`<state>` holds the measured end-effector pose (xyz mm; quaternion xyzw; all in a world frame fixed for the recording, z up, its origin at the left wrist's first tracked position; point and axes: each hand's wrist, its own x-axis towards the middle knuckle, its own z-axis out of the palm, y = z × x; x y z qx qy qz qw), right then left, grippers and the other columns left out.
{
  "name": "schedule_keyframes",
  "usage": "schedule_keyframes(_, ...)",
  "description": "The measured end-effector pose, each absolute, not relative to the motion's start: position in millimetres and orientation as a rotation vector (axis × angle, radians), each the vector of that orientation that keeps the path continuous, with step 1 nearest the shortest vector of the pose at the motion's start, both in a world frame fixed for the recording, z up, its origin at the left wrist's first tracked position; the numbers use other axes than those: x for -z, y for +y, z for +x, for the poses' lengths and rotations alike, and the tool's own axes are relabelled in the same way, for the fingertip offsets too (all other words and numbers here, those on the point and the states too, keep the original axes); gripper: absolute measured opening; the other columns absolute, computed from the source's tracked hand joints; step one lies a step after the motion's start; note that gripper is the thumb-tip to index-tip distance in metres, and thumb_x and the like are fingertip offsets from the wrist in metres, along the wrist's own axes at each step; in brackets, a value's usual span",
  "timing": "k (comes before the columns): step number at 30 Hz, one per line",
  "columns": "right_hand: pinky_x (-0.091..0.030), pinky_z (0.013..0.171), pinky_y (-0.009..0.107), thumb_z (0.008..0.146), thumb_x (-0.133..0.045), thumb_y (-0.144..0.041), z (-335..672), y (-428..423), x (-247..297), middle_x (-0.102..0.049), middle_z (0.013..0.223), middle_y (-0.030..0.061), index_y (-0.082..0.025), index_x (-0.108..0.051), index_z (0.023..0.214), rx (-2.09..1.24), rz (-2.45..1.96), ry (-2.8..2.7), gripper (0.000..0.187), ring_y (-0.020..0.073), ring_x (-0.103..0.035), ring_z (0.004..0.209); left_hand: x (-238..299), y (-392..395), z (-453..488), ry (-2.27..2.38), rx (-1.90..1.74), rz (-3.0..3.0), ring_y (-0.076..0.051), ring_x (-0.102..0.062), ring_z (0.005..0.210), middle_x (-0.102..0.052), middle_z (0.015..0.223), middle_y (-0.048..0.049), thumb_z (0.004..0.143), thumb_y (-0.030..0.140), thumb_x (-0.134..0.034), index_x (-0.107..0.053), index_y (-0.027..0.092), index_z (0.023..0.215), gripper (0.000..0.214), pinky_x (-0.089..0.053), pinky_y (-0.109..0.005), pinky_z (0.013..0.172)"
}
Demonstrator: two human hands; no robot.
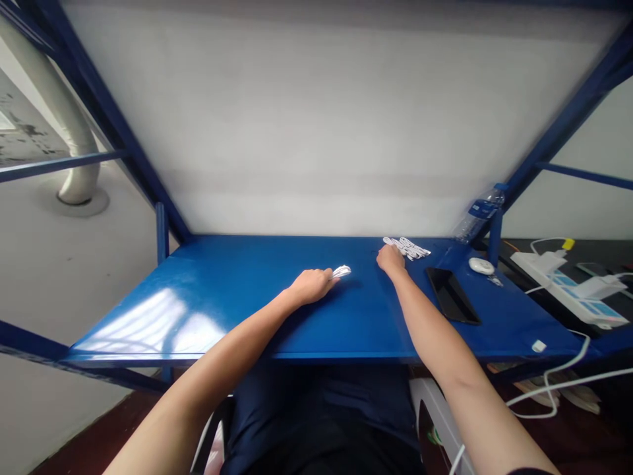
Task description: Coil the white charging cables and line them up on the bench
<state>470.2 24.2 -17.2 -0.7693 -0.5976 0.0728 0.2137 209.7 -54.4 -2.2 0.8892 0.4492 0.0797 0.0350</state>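
Left hand (311, 285): is resting near the middle of the blue counter (222, 277), with its fingers curling around a white cable bundle (341, 271); the bundle is sticking out past the fingertips, toward the far edge of the counter.

Right hand (390, 258): is resting palm-down on the counter, to the right of its middle, with its fingers touching the near edge of a white cable pile (407, 248). Whether this hand is gripping any of the pile cannot be told from this view.

Hand state: the hands are standing apart and are not touching each other. The left hand is clamping the bundle; neither hand is reaching toward the other.

Cable location: the bundle and the pile are both lying on the counter, near its far edge and just apart from each other.

Other items: a black phone (452, 295) is lying at the right of the counter, with a white oval object (481, 266) just beyond it. A plastic water bottle (479, 214) is leaning near the far right corner of the counter. A white power strip (568, 287) is sitting beyond the counter's right end.
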Motion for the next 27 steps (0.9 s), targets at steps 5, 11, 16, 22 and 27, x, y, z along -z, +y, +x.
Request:
schedule_keyframes(5,-0.044,0.069,0.026,0.083,-0.052,-0.025,421,7,3,-0.068,0.077,0.0088,-0.016,-0.067,0.073,-0.444,-1.808,-1.791,0.020,0.0194,-0.062,0.079,4,-55,208,1.144,-0.513,2.570,-0.017,-0.057,0.064,-0.062,0.072,-0.0027,0.099,0.047,-0.024,-0.055,0.019,0.084,0.045,-0.041,-0.026,0.061)
schedule_keyframes(11,-0.036,0.052,0.022,0.077,-0.058,-0.038,374,-19,-9,-0.054,0.060,-0.0030,-0.017,-0.057,0.072,-1.150,-0.958,-1.692,0.022,0.0092,-0.045,0.052,5,-53,210,0.959,-0.750,2.331,-0.013,-0.049,0.063,-0.054,0.069,0.0014,0.098,0.048,-0.026,-0.058,0.015,0.092,0.047,-0.042,-0.025,0.063)
schedule_keyframes(16,-0.037,0.054,0.023,0.079,-0.059,-0.042,380,-27,-12,-0.050,0.056,-0.0044,-0.018,-0.056,0.073,-1.218,-0.873,-1.854,0.025,0.0098,-0.045,0.052,0,-46,203,0.898,-0.820,2.220,-0.012,-0.050,0.064,-0.053,0.066,0.0007,0.098,0.050,-0.023,-0.060,0.013,0.091,0.053,-0.042,-0.023,0.063)
schedule_keyframes(22,-0.039,0.054,0.023,0.082,-0.056,-0.036,382,-31,-17,-0.050,0.056,-0.0050,-0.017,-0.055,0.073,-1.231,-0.870,-1.948,0.021,0.0091,-0.046,0.051,-3,-48,200,1.236,-0.717,2.344,-0.015,-0.054,0.058,-0.056,0.065,0.0010,0.098,0.048,-0.028,-0.053,0.018,0.097,0.039,-0.037,-0.024,0.055)
schedule_keyframes(27,-0.040,0.052,0.022,0.078,-0.061,-0.028,379,-32,-17,-0.052,0.056,-0.0049,-0.016,-0.059,0.072,-1.334,-0.931,-1.832,0.014,0.0085,-0.047,0.050,-7,-54,204,1.490,-0.541,2.482,-0.021,-0.065,0.071,-0.065,0.076,-0.0034,0.100,0.042,-0.026,-0.050,0.023,0.103,0.031,-0.039,-0.027,0.060)
